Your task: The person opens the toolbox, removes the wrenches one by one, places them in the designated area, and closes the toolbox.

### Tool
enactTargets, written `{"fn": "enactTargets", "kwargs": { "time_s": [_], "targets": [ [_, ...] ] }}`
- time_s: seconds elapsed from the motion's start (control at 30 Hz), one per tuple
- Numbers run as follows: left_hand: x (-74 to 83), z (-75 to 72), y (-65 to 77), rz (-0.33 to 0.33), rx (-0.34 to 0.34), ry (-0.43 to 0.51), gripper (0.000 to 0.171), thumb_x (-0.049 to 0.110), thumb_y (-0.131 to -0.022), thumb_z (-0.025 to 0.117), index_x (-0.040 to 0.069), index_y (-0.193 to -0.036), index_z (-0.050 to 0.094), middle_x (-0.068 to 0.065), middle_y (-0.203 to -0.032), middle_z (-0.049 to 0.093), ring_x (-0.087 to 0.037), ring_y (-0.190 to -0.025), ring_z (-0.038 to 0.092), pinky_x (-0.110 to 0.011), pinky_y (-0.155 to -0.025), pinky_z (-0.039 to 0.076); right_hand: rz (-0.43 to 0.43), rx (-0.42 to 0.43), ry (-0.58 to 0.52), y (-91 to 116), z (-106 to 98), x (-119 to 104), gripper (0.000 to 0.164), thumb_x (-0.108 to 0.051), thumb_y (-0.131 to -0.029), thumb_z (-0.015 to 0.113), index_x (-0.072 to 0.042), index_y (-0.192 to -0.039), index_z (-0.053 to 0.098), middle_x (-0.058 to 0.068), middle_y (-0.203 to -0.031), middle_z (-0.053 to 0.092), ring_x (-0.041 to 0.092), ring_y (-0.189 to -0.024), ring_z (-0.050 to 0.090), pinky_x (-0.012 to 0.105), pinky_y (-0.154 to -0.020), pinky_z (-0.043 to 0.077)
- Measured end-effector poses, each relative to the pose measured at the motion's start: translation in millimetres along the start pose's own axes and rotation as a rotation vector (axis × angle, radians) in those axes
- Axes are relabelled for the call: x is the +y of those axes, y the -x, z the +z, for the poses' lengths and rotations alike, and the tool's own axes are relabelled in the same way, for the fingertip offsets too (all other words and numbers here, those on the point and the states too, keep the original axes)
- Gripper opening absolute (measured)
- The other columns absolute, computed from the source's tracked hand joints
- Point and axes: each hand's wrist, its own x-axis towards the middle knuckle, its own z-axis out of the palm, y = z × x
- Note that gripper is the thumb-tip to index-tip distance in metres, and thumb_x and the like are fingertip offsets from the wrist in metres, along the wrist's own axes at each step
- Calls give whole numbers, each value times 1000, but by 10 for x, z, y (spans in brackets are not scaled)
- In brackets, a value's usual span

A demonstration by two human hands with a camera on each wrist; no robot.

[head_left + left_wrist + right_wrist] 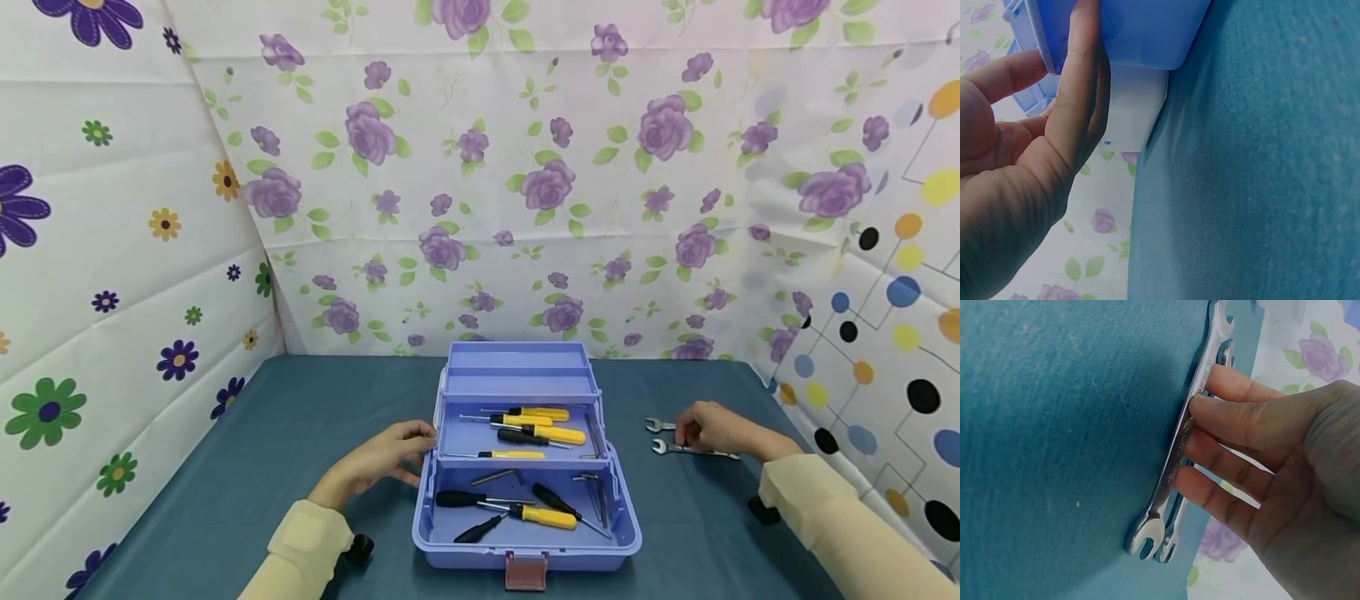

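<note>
A blue-lilac toolbox (423, 533) stands open on the table, with its tray (465, 412) raised behind the main compartment. My left hand (386, 458) rests at the toolbox's left side, its fingers fairly straight against the tray edge and outer wall. To the right of the box, my right hand (716, 429) pinches a silver double open-end wrench (1179, 450) between thumb and fingertips at mid-shaft. A second open-end wrench (1174, 528) lies alongside it, partly hidden by the first wrench and the fingers.
Several yellow-handled screwdrivers (558, 434) lie in the tray. The main compartment holds black-handled screwdrivers (457, 498), another yellow screwdriver (547, 517) and hex keys (600, 500). A reddish-brown latch (525, 573) hangs in front. Patterned cloth walls (480, 275) enclose the dark teal table (337, 417).
</note>
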Motion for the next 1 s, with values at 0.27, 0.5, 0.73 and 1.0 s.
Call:
{"fn": "enactTargets", "kwargs": {
  "time_s": [0.27,0.5,0.73,1.0],
  "targets": [
    [1,11,-16,-2,-1,-4,35,29,-110,55,-1,-127,57,-13,-109,64,-22,-90,66,-42,-78,64,15,31,27,23,31,49,43,25,-76,48,-9,-87,73,0,-69,61,9,-57,49,26,-51,43],
    [-7,10,-5,5,0,-5,36,30,-110,55,-1,-127,57,-13,-110,63,-23,-90,66,-43,-78,64,-6,127,77,-4,-34,-128,19,9,-94,66,-7,-95,77,0,-82,69,10,-67,57,28,-59,52],
    [-20,1,5,12,-1,2,37,31,-110,55,-1,-128,56,-13,-110,64,-24,-92,66,-43,-79,64,-31,167,-67,-113,6,-442,10,-4,-99,69,1,-104,75,14,-98,74,24,-85,70,29,-71,59],
    [-18,6,-9,5,-5,1,36,31,-110,55,-1,-127,57,-13,-110,64,-24,-92,66,-45,-80,64,-57,191,-104,-173,116,-513,15,-6,-100,68,2,-111,74,17,-106,73,21,-89,70,30,-73,60]
  ]
}}
